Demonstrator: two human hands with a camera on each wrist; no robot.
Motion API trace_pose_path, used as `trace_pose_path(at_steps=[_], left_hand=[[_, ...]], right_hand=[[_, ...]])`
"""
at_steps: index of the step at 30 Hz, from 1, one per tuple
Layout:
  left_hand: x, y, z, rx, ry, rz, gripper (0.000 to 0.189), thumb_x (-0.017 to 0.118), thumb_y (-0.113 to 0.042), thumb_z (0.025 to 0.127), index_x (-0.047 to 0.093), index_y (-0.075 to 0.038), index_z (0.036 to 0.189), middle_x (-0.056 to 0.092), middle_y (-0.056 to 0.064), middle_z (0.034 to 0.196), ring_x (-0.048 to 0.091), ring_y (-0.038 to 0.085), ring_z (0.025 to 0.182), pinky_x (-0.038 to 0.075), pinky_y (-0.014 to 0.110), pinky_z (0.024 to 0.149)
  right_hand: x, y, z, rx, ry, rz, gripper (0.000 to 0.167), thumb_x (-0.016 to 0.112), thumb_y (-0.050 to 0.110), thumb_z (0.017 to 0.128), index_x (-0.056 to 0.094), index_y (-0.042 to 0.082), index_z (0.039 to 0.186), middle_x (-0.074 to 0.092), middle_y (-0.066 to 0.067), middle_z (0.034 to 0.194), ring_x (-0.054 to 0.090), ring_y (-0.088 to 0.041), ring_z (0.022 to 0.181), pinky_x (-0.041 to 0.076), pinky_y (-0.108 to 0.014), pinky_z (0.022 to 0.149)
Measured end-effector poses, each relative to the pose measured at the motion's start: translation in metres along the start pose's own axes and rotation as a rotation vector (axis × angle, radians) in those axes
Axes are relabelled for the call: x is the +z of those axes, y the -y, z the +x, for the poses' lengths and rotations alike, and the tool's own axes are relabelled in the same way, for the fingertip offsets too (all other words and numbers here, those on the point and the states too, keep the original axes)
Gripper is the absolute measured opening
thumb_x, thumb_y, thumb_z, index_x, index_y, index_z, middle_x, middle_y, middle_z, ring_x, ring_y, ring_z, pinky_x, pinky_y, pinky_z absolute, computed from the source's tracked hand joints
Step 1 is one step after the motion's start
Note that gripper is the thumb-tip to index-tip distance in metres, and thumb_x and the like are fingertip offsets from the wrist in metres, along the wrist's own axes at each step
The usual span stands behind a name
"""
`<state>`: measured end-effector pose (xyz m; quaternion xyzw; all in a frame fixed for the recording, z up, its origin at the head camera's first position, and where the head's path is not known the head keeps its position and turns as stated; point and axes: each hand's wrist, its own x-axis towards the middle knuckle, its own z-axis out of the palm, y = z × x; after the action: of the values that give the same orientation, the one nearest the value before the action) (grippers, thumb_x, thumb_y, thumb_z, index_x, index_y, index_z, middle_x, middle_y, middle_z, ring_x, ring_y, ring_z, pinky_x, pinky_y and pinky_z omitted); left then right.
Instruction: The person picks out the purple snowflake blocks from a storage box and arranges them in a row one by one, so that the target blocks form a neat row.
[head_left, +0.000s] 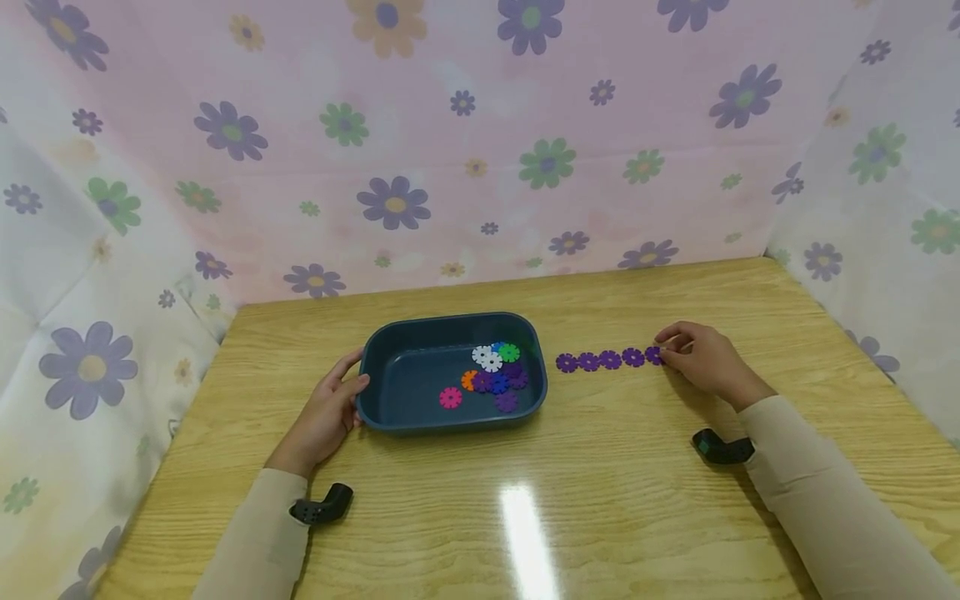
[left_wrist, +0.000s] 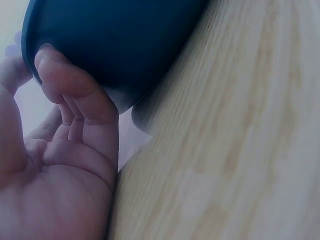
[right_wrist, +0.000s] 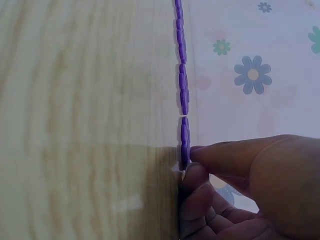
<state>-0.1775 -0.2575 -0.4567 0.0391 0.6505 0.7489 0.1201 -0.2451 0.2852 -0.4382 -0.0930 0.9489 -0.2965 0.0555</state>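
My left hand [head_left: 327, 417] grips the left end of a dark blue plastic basin [head_left: 420, 429], its thumb at the rim and other fingers against the outer wall. In the left wrist view, bent fingers [left_wrist: 75, 87] press on the basin's side. Several purple notched plastic discs [head_left: 610, 360] lie flat in a row to the basin's right. At the row's right end, my right hand [head_left: 705, 362] pinches the edge of the last purple disc [right_wrist: 185, 142] between thumb and finger. That disc rests on the table.
Inside the basin, mostly toward its right, lie loose discs: a pink one [head_left: 450, 397], white ones [head_left: 491, 361], a green one [head_left: 509, 352], an orange one [head_left: 468, 381], plus blue and purple ones. The wooden table [head_left: 600, 500] meets a flower-patterned cloth [head_left: 465, 233] at its back.
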Motion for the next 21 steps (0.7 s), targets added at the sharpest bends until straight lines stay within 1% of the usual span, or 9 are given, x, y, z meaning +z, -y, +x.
trace_pose_path(at_steps=[3,6,8,11,13,16,19,21], left_hand=[[0.000,0.000,0.001,-0.002,0.000,0.000,0.057,0.049,-0.023,0.107,0.022,-0.011,0.156,0.062,-0.008,0.071,0.053,0.003,0.058,0.046,0.017,0.054],[0.000,-0.001,0.002,0.001,-0.002,-0.004,0.057,0.049,-0.023,0.107,0.023,-0.012,0.156,0.061,-0.008,0.070,0.053,0.003,0.058,0.046,0.017,0.054],[-0.001,-0.001,0.002,0.003,-0.003,-0.006,0.056,0.049,-0.023,0.107,0.023,-0.012,0.156,0.061,-0.008,0.070,0.053,0.003,0.057,0.046,0.017,0.053],[-0.001,-0.001,0.002,0.004,-0.006,-0.009,0.056,0.049,-0.023,0.107,0.023,-0.013,0.155,0.061,-0.008,0.070,0.053,0.003,0.057,0.046,0.017,0.053],[-0.002,-0.001,0.002,0.001,-0.007,-0.008,0.056,0.049,-0.023,0.107,0.023,-0.013,0.155,0.061,-0.009,0.070,0.053,0.003,0.057,0.046,0.017,0.053],[-0.002,-0.001,0.001,0.000,-0.008,-0.013,0.056,0.049,-0.022,0.107,0.023,-0.013,0.155,0.062,-0.009,0.070,0.054,0.003,0.057,0.046,0.016,0.053],[-0.001,0.000,0.001,0.002,-0.009,-0.020,0.056,0.049,-0.021,0.107,0.023,-0.013,0.156,0.062,-0.009,0.069,0.054,0.003,0.056,0.046,0.016,0.053],[-0.001,0.001,0.001,0.001,-0.009,-0.024,0.055,0.048,-0.021,0.107,0.024,-0.012,0.156,0.062,-0.009,0.068,0.054,0.003,0.056,0.046,0.016,0.052]], right_hand=[[0.000,0.000,0.000,0.002,0.004,0.001,0.026,0.058,0.014,0.101,0.061,0.001,0.123,0.066,-0.023,0.109,0.063,-0.039,0.101,0.055,-0.047,0.077],[-0.001,-0.001,0.001,-0.001,0.003,0.005,0.027,0.058,0.017,0.102,0.060,0.001,0.123,0.065,-0.023,0.109,0.063,-0.037,0.099,0.054,-0.042,0.074],[-0.002,-0.001,0.001,-0.003,-0.005,0.019,0.028,0.057,0.020,0.102,0.060,0.001,0.122,0.065,-0.022,0.109,0.065,-0.034,0.094,0.054,-0.037,0.069],[-0.003,0.003,0.001,-0.013,-0.041,0.036,0.030,0.055,0.024,0.104,0.060,0.001,0.122,0.065,-0.022,0.107,0.066,-0.027,0.086,0.052,-0.032,0.061],[-0.003,0.009,0.000,-0.023,-0.081,0.044,0.030,0.053,0.025,0.104,0.060,0.001,0.122,0.064,-0.021,0.106,0.065,-0.023,0.081,0.051,-0.031,0.057],[-0.001,0.021,-0.002,-0.071,-0.150,0.035,0.027,0.053,0.022,0.103,0.062,0.003,0.120,0.064,-0.018,0.103,0.062,-0.022,0.080,0.049,-0.030,0.055],[0.003,0.038,-0.002,-0.157,-0.195,0.011,0.024,0.055,0.020,0.103,0.065,0.003,0.116,0.065,-0.013,0.097,0.060,-0.023,0.080,0.048,-0.029,0.056],[0.007,0.049,-0.002,-0.215,-0.211,-0.005,0.022,0.056,0.018,0.102,0.067,0.003,0.114,0.065,-0.011,0.093,0.059,-0.023,0.079,0.047,-0.029,0.057]])
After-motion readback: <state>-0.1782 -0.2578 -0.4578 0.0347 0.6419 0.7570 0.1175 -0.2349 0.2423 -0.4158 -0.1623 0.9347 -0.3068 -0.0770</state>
